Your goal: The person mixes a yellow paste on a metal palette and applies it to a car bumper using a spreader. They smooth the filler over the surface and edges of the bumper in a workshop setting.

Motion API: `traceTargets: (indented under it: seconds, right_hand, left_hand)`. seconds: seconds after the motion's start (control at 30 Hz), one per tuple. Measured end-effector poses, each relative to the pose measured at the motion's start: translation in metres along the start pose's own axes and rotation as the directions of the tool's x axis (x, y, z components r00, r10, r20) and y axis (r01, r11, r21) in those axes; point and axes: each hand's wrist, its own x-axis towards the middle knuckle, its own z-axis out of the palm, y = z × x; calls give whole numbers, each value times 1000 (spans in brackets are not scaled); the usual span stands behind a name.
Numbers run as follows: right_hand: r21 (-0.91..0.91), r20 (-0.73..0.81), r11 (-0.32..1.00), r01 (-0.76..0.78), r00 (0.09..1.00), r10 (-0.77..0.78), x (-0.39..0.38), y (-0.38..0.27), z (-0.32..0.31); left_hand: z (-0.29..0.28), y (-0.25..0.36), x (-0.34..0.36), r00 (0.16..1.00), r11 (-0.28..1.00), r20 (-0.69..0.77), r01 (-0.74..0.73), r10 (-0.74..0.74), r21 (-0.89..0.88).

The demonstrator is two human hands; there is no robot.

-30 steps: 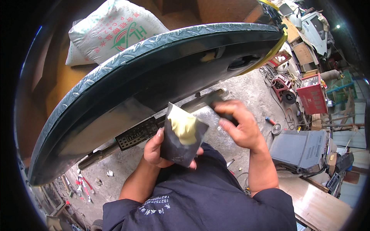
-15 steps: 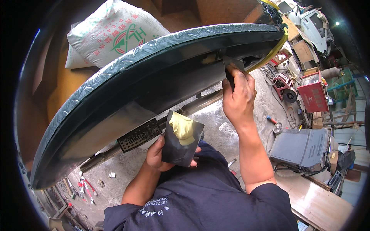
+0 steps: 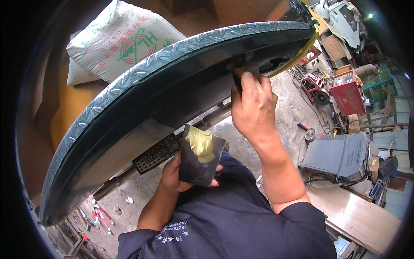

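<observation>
My left hand (image 3: 173,172) grips a dark rectangular plate (image 3: 196,170) carrying a mound of yellow paste (image 3: 200,142). My right hand (image 3: 253,110) is closed on a thin spreader (image 3: 237,77), held against the underside of a curved dark vehicle panel (image 3: 185,86) beside an opening and a small lighter patch. The spreader's edge is largely hidden by my fingers. A pale, primed-looking area (image 3: 112,159) lies on the panel's lower left. The panel's top edge has a textured metal strip (image 3: 103,95), and a black perforated step plate (image 3: 155,153) sits below it.
A white woven sack (image 3: 120,39) lies above the panel. A metal bar (image 3: 108,185) runs below it. At right are a red machine box (image 3: 345,93), a wire feeder (image 3: 312,86), cables, a grinder (image 3: 309,134), a grey machine (image 3: 334,153) and a wooden board (image 3: 353,216). Scraps litter the floor.
My right hand rose from beside the plate up to the panel, then shifted slightly left along it. My left hand with the plate stays low, moved only slightly.
</observation>
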Motion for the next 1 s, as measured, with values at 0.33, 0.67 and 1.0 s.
traceTargets:
  seconds: [0.33,0.67,1.0]
  right_hand:
    - [-93,97,993,69,994,-60,-8,-17,-11]
    - [335,102,941,47,991,-86,-29,-5,-38]
    - [608,484,783,-128,842,-238,-79,48,-56]
  left_hand:
    - [-5,1,0,1000,997,24,-5,6,-75]
    - [-2,2,1,996,988,84,-22,35,-154]
    - [10,-8,13,953,969,299,122,-53,-217]
